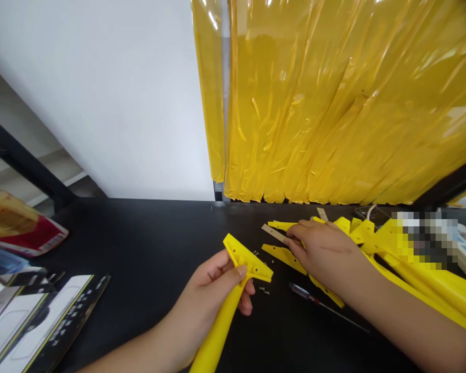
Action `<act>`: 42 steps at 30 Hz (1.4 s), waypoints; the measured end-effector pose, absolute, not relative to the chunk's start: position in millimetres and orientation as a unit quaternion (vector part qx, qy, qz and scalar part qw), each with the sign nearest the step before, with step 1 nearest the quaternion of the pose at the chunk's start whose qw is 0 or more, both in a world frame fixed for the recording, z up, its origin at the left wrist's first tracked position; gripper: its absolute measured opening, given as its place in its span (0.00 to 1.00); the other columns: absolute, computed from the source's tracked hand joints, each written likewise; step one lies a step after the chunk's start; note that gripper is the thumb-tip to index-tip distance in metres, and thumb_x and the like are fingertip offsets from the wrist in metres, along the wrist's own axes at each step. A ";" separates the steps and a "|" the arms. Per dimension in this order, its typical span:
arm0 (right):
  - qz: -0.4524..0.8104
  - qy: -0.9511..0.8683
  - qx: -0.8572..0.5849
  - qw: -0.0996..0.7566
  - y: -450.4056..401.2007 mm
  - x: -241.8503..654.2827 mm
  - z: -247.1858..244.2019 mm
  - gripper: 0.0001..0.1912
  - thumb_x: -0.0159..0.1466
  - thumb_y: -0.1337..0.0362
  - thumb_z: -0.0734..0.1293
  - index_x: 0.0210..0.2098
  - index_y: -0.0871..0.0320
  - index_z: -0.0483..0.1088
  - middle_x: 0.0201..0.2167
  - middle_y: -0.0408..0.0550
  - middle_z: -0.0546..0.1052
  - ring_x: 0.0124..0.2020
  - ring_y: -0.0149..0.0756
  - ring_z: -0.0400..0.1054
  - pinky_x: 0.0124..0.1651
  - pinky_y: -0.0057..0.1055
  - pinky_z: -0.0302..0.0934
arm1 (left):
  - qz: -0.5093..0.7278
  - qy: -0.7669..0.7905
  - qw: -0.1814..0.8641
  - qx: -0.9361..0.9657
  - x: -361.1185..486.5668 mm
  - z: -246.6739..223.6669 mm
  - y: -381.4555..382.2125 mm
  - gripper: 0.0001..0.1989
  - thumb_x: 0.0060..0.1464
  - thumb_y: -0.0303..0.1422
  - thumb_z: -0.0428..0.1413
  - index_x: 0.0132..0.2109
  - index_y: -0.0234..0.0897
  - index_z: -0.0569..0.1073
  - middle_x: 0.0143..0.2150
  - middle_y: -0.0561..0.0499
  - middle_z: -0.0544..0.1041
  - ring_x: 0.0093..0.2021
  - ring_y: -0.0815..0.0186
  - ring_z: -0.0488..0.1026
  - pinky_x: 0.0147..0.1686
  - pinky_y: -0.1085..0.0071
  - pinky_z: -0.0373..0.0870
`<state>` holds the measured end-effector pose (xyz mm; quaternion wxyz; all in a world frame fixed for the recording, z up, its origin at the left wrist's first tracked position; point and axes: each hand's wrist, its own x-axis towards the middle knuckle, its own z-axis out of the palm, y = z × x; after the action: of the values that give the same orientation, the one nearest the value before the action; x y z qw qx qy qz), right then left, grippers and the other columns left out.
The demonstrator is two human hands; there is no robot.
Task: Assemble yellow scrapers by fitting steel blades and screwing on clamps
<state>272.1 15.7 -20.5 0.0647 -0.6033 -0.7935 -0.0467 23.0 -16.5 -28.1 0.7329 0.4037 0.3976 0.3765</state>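
Note:
My left hand [217, 290] is closed around a yellow plastic scraper handle [217, 326], its thumb near the neck. The flared head with screw holes tilts up and faces me. My right hand [322, 248] reaches over the pile of yellow parts, thumb and forefinger closed at the end of a pale flat metal strip [274, 233]. Just below that strip lies a flat yellow plate [281, 255] with holes. Several small screws [263, 290] are scattered between my hands. A screwdriver [314, 299] with a clear handle lies under my right forearm.
More yellow handles [431, 282] are heaped at the right on the black table [159, 228]. Printed black-and-white packages [58, 316] and a red-and-yellow pack [19, 223] lie at the left. Yellow strip curtain [314, 103] and a white panel [140, 93] stand behind the table.

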 end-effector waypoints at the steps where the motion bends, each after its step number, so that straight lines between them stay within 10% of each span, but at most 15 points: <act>1: -0.046 -0.789 -0.611 0.053 19.7 270.8 -20.0 0.13 0.72 0.62 0.63 0.35 0.55 0.77 0.33 0.49 0.79 0.38 0.46 0.75 0.47 0.45 0.65 | 0.376 0.398 0.732 0.405 22.9 -28.0 -16.3 0.10 0.64 0.38 0.60 0.41 0.36 0.74 0.32 0.50 0.78 0.28 0.67 0.75 0.32 0.71 0.72; 15: 0.089 -0.719 -0.689 -0.002 38.4 263.3 -16.6 0.16 0.73 0.56 0.69 0.56 0.57 0.72 0.54 0.52 0.77 0.48 0.41 0.75 0.50 0.45 0.73 | 0.377 0.386 0.733 0.415 23.3 -30.5 -15.1 0.11 0.63 0.39 0.61 0.42 0.35 0.74 0.32 0.50 0.78 0.27 0.67 0.75 0.31 0.71 0.73; 21: 0.133 -0.702 -0.692 0.105 17.7 256.7 4.3 0.04 0.71 0.66 0.66 0.41 0.54 0.74 0.40 0.46 0.80 0.43 0.40 0.74 0.47 0.38 0.67 | 0.372 0.380 0.734 0.422 22.1 -31.5 -15.5 0.10 0.64 0.38 0.60 0.41 0.34 0.73 0.32 0.50 0.78 0.27 0.69 0.75 0.31 0.73 0.72; 30: 0.469 -0.620 -0.553 0.299 -40.2 241.5 0.9 0.14 0.71 0.50 0.65 0.36 0.52 0.73 0.29 0.40 0.71 0.32 0.33 0.63 0.34 0.28 0.58 | 0.305 0.364 0.763 0.438 22.1 -38.1 -15.3 0.15 0.63 0.44 0.60 0.41 0.35 0.75 0.24 0.53 0.76 0.15 0.75 0.67 0.15 0.82 0.64; 42: 0.519 -0.613 -0.529 0.273 -49.2 239.3 -20.7 0.16 0.70 0.53 0.66 0.30 0.54 0.66 0.26 0.39 0.68 0.30 0.32 0.61 0.33 0.28 0.56 | 0.268 0.357 0.781 0.436 21.9 -35.8 -23.4 0.19 0.59 0.49 0.65 0.39 0.36 0.77 0.21 0.57 0.73 0.16 0.76 0.65 0.14 0.84 0.69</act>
<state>239.3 -49.2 -20.7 0.2727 -0.5291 -0.6131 0.5194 21.9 -23.4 -35.8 0.7812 0.4360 0.3575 0.2679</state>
